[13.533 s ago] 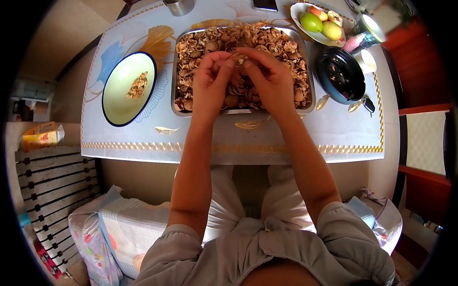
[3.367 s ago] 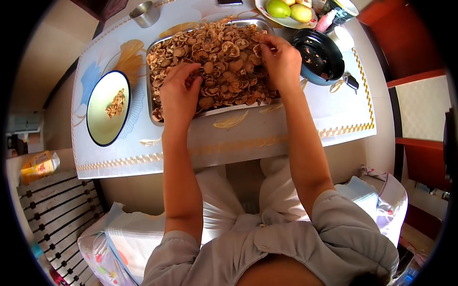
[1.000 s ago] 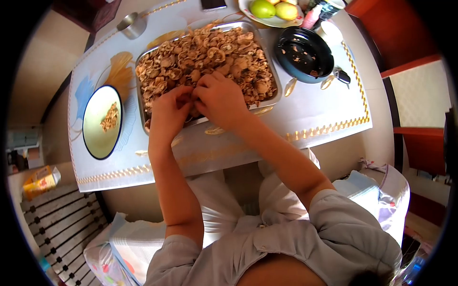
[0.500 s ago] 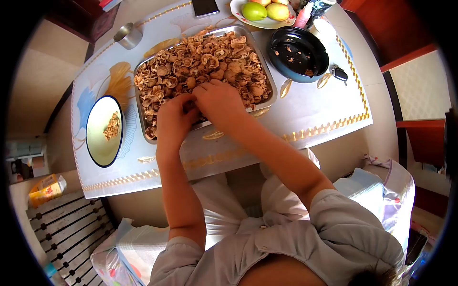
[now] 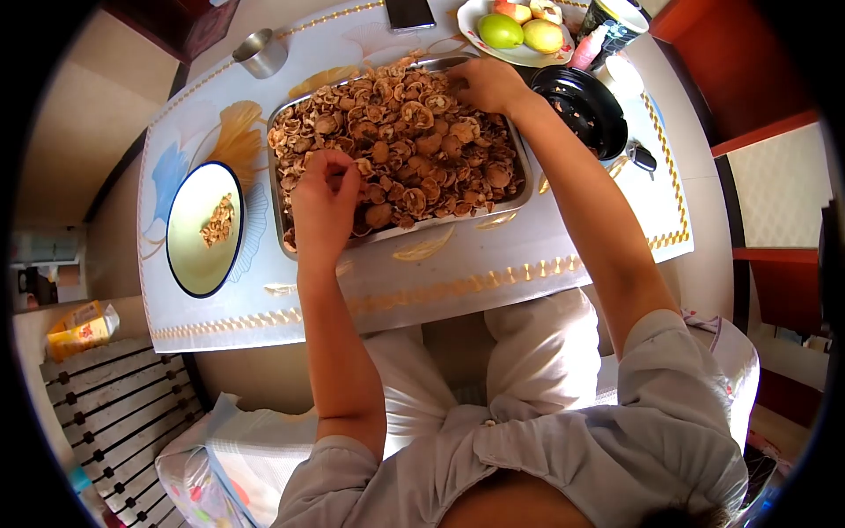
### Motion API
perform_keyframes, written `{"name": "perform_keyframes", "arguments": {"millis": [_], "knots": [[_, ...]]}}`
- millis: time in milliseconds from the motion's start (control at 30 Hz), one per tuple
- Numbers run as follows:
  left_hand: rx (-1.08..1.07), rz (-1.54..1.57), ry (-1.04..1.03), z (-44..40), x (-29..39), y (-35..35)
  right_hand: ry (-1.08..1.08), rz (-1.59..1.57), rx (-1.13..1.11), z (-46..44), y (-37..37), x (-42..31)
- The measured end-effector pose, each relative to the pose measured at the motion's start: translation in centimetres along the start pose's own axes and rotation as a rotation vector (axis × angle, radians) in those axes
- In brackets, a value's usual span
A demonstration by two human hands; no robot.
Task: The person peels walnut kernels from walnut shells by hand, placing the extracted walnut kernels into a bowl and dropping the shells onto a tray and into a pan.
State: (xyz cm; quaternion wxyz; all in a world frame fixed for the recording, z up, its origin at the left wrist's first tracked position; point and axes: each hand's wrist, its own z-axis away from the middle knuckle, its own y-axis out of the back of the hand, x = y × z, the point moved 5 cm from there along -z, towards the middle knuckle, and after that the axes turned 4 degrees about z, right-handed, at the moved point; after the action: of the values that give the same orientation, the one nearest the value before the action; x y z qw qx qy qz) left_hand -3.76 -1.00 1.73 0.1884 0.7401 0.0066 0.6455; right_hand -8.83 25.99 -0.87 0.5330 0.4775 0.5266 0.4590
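Note:
A metal tray (image 5: 400,236) is heaped with walnuts and broken walnut shells (image 5: 387,132). Over its front left part, my left hand (image 5: 324,201) is closed in a pinch, with a pale piece of walnut (image 5: 363,165) showing at the fingertips. My right hand (image 5: 488,86) reaches to the far right corner of the tray, its fingers curled down at the shells; what they hold, if anything, is hidden. Left of the tray, a pale green bowl (image 5: 189,264) with a dark blue rim contains a small pile of walnut kernels (image 5: 217,222).
Behind the right forearm sits a black round dish (image 5: 607,132) with shell bits inside. Farther back are a plate of fruit (image 5: 484,40), a pink bottle (image 5: 588,48) and a phone (image 5: 410,12). A metal cup (image 5: 261,55) stands at the back left, and a key fob (image 5: 642,157) lies at the right.
My hands have parted from the front of the tray. The right one has moved away to the far right corner; the left stays over the left part, slightly raised. The view has shifted a little.

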Motion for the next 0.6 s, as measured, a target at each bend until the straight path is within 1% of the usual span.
{"name": "perform_keyframes", "arguments": {"millis": [33, 67, 167, 267, 300, 433, 533, 600], "knots": [[-0.008, 0.145, 0.071, -0.1, -0.5, 0.1, -0.013, 0.072, -0.047, -0.5, -0.3, -0.2], [-0.016, 0.193, 0.084, -0.1, -0.7, 0.1, -0.026, 0.145, -0.094, -0.7, -0.6, -0.2], [-0.044, 0.308, 0.11, -0.2, -0.8, 0.2, -0.077, 0.067, 0.033, -0.1, 0.1, -0.4], [-0.057, 0.363, 0.156, -0.2, -1.2, 0.2, -0.177, -0.144, 0.161, 1.4, 2.1, -0.2], [-0.053, 0.374, 0.18, -0.3, -1.6, 0.4, -0.209, -0.259, 0.203, 2.3, 3.1, -0.3], [-0.07, 0.385, 0.271, -0.1, -1.7, 0.0, -0.266, -1.45, 0.341, 4.7, 2.5, 0.8], [-0.066, 0.439, 0.197, -0.1, -0.8, -1.1, -0.1, -2.184, 0.092, 7.6, 1.6, -2.2], [-0.052, 0.415, 0.101, 0.0, -0.7, -1.7, -0.185, -2.383, -0.047, 9.1, 0.0, -4.5]]}}
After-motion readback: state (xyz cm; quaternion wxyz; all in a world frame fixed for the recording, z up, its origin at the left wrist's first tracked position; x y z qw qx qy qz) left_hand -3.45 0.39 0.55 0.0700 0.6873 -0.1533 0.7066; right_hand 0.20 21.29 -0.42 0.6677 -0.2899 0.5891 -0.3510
